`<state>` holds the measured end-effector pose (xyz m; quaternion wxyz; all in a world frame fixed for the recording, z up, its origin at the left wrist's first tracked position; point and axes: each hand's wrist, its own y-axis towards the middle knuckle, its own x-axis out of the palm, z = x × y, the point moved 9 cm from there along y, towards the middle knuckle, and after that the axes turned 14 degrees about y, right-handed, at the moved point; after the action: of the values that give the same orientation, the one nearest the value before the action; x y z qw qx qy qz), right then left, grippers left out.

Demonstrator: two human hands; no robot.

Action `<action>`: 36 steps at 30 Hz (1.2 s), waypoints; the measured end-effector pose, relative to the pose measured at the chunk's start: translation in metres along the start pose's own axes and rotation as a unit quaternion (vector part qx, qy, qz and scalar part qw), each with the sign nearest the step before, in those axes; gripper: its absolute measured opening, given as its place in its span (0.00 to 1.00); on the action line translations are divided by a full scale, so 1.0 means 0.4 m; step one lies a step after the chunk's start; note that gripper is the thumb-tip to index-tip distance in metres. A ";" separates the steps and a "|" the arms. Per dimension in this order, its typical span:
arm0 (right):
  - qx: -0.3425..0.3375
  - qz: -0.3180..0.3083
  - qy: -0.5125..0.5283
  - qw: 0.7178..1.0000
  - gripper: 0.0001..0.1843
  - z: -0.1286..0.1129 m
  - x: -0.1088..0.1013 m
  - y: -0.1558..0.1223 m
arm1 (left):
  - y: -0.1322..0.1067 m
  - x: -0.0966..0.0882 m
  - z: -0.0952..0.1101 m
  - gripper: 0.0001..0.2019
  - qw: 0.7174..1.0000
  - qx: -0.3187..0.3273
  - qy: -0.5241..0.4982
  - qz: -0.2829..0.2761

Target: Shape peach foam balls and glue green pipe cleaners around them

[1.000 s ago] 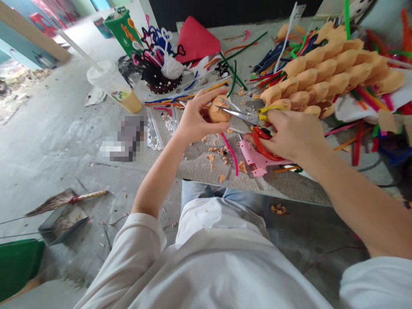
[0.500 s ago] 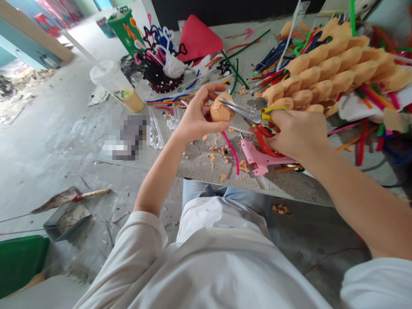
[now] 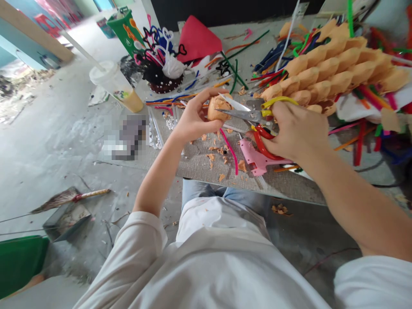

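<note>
From where I stand, the left hand point(image 3: 195, 116) has a small cardboard cup point(image 3: 213, 109) above the desk point(image 3: 189, 165), fingers curled round it and parted by its width. The right hand point(image 3: 296, 128) has its fingers closed on the handles of the scissors point(image 3: 252, 116), whose blades are spread at the cup's edge. I'd call the trimming partway done: tan scraps point(image 3: 210, 157) litter the desk, yet the rim looks ragged, and the egg tray point(image 3: 325, 73) beyond has many cups uncut. Under the right hand lies a pink glue gun point(image 3: 260, 159), near a bent pink pipe cleaner point(image 3: 232, 152). A drink point(image 3: 112, 83) stands at the far left. Down on the dirty concrete floor point(image 3: 77, 150) are a broom point(image 3: 61, 201) and dustpan point(image 3: 66, 219).
</note>
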<state>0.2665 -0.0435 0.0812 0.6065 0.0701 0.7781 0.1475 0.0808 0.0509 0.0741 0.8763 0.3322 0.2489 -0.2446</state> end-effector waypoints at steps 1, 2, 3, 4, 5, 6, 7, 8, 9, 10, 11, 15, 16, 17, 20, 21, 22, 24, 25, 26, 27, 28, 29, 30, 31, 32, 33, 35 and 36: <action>0.001 -0.005 0.000 1.000 0.35 -0.002 0.004 -0.001 | 0.000 0.002 0.001 0.33 1.000 0.006 0.004 -0.006; 0.005 -0.008 -0.001 1.000 0.35 -0.002 0.007 -0.001 | 0.000 0.003 0.002 0.34 1.000 0.011 0.004 -0.010; 0.009 -0.013 -0.003 1.000 0.35 -0.002 0.012 -0.001 | 0.001 0.003 0.002 0.34 1.000 0.014 0.001 -0.011; 0.012 -0.020 -0.006 1.000 0.36 -0.001 0.017 -0.001 | 0.002 0.003 0.002 0.35 1.000 0.015 -0.007 -0.011; 0.014 -0.024 -0.010 1.000 0.36 -0.001 0.022 0.000 | 0.003 0.003 0.002 0.36 1.000 0.015 -0.018 -0.008; 0.015 -0.028 -0.012 0.999 0.37 -0.001 0.025 0.001 | 0.004 0.002 0.004 0.36 0.999 0.014 -0.031 -0.006; 0.013 -0.031 -0.010 0.999 0.37 -0.001 0.029 0.001 | 0.004 0.003 0.005 0.36 0.999 0.014 -0.043 -0.005; 0.012 -0.031 -0.006 0.999 0.37 -0.002 0.031 0.002 | 0.005 0.002 0.007 0.36 0.998 0.013 -0.054 -0.002; 0.010 -0.029 0.001 1.000 0.36 -0.002 0.032 0.003 | 0.006 0.003 0.009 0.37 0.998 0.011 -0.063 -0.002; 0.008 -0.026 0.006 1.000 0.36 -0.002 0.032 0.004 | 0.006 0.003 0.009 0.37 0.998 0.009 -0.068 -0.002; 0.009 -0.024 0.009 1.000 0.36 -0.001 0.032 0.006 | 0.007 0.004 0.008 0.37 0.997 0.004 -0.073 -0.002; 0.024 -0.027 -0.001 0.999 0.36 0.008 0.036 0.012 | 0.008 0.006 -0.004 0.38 0.996 -0.011 -0.093 -0.002; 0.027 -0.029 -0.002 0.999 0.35 0.009 0.038 0.013 | 0.008 0.006 -0.007 0.38 0.995 -0.012 -0.098 -0.001; 0.028 -0.032 -0.002 0.999 0.33 0.010 0.039 0.014 | 0.008 0.008 -0.009 0.38 0.995 -0.012 -0.101 -0.004; 0.018 -0.034 -0.004 0.999 0.27 0.011 0.046 0.016 | 0.008 0.013 -0.013 0.38 0.994 -0.016 -0.103 -0.014; 0.013 -0.027 -0.010 1.000 0.26 0.012 0.046 0.016 | 0.008 0.015 -0.014 0.39 0.994 -0.020 -0.102 -0.021; 0.008 -0.020 -0.018 1.000 0.25 0.012 0.046 0.017 | 0.007 0.018 -0.016 0.39 0.994 -0.024 -0.098 -0.027; -0.002 -0.008 -0.031 0.999 0.22 0.011 0.048 0.019 | 0.006 0.020 -0.017 0.39 0.995 -0.029 -0.088 -0.037; -0.003 -0.005 -0.035 0.999 0.21 0.012 0.048 0.020 | 0.006 0.020 -0.016 0.38 0.996 -0.027 -0.080 -0.038; 0.003 -0.004 -0.036 0.999 0.21 0.014 0.046 0.020 | 0.006 0.019 -0.015 0.38 0.996 -0.023 -0.072 -0.038; 0.010 -0.007 -0.033 0.999 0.21 0.017 0.044 0.020 | 0.007 0.018 -0.014 0.37 0.997 -0.020 -0.064 -0.036; 0.020 -0.009 -0.027 0.999 0.22 0.020 0.040 0.019 | 0.008 0.015 -0.014 0.37 0.998 -0.018 -0.056 -0.030; 0.031 -0.008 -0.020 0.999 0.24 0.023 0.033 0.018 | 0.009 0.012 -0.015 0.36 0.998 -0.018 -0.051 -0.021; 0.041 -0.007 -0.011 0.999 0.27 0.025 0.026 0.015 | 0.010 0.008 -0.017 0.36 0.999 -0.019 -0.046 -0.011; 0.049 -0.005 -0.004 0.999 0.30 0.025 0.019 0.012 | 0.011 0.005 -0.018 0.36 0.999 -0.020 -0.040 -0.002; 0.054 0.000 0.000 0.999 0.33 0.025 0.011 0.009 | 0.012 0.003 -0.019 0.35 0.999 -0.021 -0.034 0.005; 0.056 0.003 0.001 0.998 0.36 0.022 0.006 0.006 | 0.012 0.002 -0.019 0.35 0.999 -0.021 -0.027 0.012; 0.050 0.005 -0.002 0.999 0.39 0.011 0.003 0.002 | 0.012 0.004 -0.018 0.34 1.000 -0.021 -0.009 0.017; 0.047 0.005 -0.007 0.999 0.39 0.005 0.004 0.001 | 0.011 0.005 -0.017 0.33 1.000 -0.020 -0.001 0.020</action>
<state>0.2680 -0.0425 0.0794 0.6076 0.1032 0.7793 0.1134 0.0829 0.0581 0.0704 0.8879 0.3190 0.2462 -0.2221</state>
